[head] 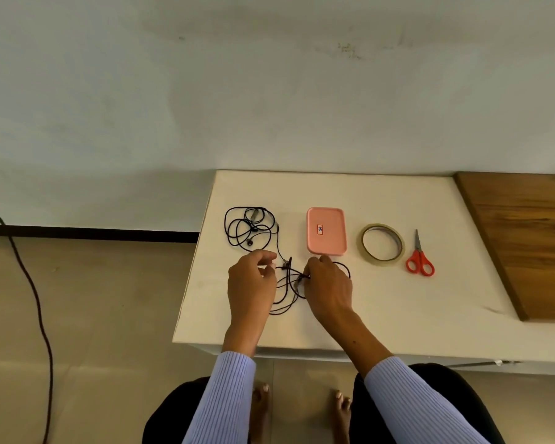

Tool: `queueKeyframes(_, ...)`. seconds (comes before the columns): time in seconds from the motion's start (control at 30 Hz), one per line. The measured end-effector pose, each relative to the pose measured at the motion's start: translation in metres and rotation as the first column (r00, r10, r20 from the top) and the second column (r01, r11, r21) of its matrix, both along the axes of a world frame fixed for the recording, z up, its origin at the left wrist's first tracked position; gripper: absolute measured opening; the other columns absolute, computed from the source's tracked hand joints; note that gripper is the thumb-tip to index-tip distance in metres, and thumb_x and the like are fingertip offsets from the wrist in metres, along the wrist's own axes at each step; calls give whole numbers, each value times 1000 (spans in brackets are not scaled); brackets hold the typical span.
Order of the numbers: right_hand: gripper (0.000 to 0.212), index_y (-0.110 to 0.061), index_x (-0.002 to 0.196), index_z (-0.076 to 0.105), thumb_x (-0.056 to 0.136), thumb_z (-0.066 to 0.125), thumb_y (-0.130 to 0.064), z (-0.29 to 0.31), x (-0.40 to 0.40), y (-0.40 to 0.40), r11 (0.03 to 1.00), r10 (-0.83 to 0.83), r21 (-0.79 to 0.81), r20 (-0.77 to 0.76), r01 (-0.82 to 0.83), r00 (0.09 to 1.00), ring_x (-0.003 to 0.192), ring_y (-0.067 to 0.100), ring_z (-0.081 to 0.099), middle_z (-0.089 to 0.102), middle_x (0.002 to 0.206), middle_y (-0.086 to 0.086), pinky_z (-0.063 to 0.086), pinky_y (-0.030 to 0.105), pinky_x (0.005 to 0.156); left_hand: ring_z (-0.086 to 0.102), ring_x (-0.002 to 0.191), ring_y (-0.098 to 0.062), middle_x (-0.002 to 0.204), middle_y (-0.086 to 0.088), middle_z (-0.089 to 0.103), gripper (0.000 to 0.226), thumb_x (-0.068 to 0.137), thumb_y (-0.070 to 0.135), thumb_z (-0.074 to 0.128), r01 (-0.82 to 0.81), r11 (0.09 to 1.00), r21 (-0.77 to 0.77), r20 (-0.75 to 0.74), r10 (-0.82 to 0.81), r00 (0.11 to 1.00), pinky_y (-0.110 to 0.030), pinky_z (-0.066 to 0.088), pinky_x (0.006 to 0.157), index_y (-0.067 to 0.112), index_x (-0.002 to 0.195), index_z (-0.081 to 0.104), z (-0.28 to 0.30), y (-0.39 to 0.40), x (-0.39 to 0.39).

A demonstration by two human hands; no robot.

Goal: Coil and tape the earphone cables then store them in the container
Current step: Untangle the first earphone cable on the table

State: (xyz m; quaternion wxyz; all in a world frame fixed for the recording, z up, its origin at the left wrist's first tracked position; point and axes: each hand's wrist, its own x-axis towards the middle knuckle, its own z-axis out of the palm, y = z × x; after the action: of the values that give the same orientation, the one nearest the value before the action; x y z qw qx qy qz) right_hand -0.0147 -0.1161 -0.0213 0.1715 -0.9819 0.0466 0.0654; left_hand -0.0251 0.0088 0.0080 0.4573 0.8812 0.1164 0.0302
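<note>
A loose tangle of black earphone cable (249, 227) lies on the white counter (382, 309), left of a closed pink container (326, 230). A second black cable (287, 291) sprawls nearer. Right of the container lie a tape roll (382, 246) and red-handled scissors (419, 259).

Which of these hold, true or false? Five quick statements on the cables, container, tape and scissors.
1. Both hands are on the near earphone cable. True: the left hand and the right hand pinch it.
2. The pink container is open. False: its lid is on.
3. The tape roll lies between the container and the scissors. True.
4. The far earphone cable is already taped. False: it lies loose, with no tape visible.
5. The scissors have blue handles. False: red.
</note>
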Motion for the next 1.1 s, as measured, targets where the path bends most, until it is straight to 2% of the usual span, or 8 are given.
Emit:
queueKeyframes(0.1, 15, -14, 106, 56, 93, 53, -19, 21, -1, -11, 999, -38, 30, 60, 36, 997, 87, 23, 61, 62, 108, 5, 49, 31, 68, 60, 87, -5, 103, 2, 70, 18, 92, 11, 58, 12, 1000, -13, 40, -12, 999, -4, 40, 64, 15, 106, 69, 5, 0, 0)
queueKeyframes(0.2, 5, -21, 93, 63, 89, 61, -23, 40, -4, -24, 982, -127, 152, 74, 115, 989, 82, 20, 63, 69, 98, -2, 45, 26, 61, 62, 92, -6, 104, 3, 71, 17, 91, 17, 60, 59, 997, -51, 78, -55, 995, -4, 41, 70, 17, 105, 71, 8, -3, 1)
queueKeyframes(0.37, 6, -26, 83, 66, 81, 71, -27, 56, -17, -34, 926, -208, 348, 134, 151, 969, 66, 10, 58, 61, 74, -11, 49, 28, 62, 61, 99, -5, 105, 12, 69, 21, 89, 19, 63, 160, 982, -105, 133, -145, 980, -25, 52, 85, 22, 108, 71, 15, -10, 0)
queueKeyframes(0.5, 5, -25, 81, 68, 80, 72, -24, 59, -22, -36, 870, -203, 490, 245, 60, 948, 67, 4, 58, 59, 67, -20, 44, 18, 57, 60, 93, 1, 97, 18, 67, 22, 87, 18, 66, 239, 968, -76, 110, -230, 967, -3, 41, 73, 26, 107, 71, 16, -14, 0)
queueKeyframes(0.6, 7, -20, 80, 68, 78, 74, -16, 59, -21, -37, 786, -199, 618, 269, -10, 942, 74, -1, 60, 65, 72, -17, 46, 10, 59, 63, 83, 5, 86, 16, 69, 17, 86, 13, 67, 248, 964, -91, 122, -236, 964, 2, 39, 71, 23, 99, 73, 20, -14, 1)
queueKeyframes(0.77, 15, -21, 83, 71, 77, 73, -7, 58, -13, -42, 647, -270, 760, 151, 63, 951, 75, 0, 67, 71, 81, -9, 52, 12, 70, 71, 78, -6, 82, -1, 74, 17, 84, 6, 67, 284, 881, -379, 85, -273, 958, -14, 53, 74, 13, 99, 72, 29, -15, 1)
queueKeyframes(0.97, 20, -13, 92, 74, 85, 59, -1, 62, -11, -34, 316, -342, 924, -101, 216, 934, 82, 13, 71, 74, 88, 6, 55, 21, 78, 70, 74, -5, 81, 3, 73, 21, 77, 10, 76, 278, 880, -386, 28, -290, 957, -14, 53, 69, 15, 97, 71, 28, -16, 0)
queueKeyframes(1.1, 15, -12, 95, 73, 81, 70, -10, 64, -9, -34, 268, -386, 937, -110, 225, 916, 84, 9, 70, 74, 92, 3, 53, 19, 79, 69, 74, -2, 79, 8, 74, 12, 76, 12, 77, 319, 909, -269, -6, -333, 943, -17, 53, 73, 17, 86, 74, 23, -15, -1)
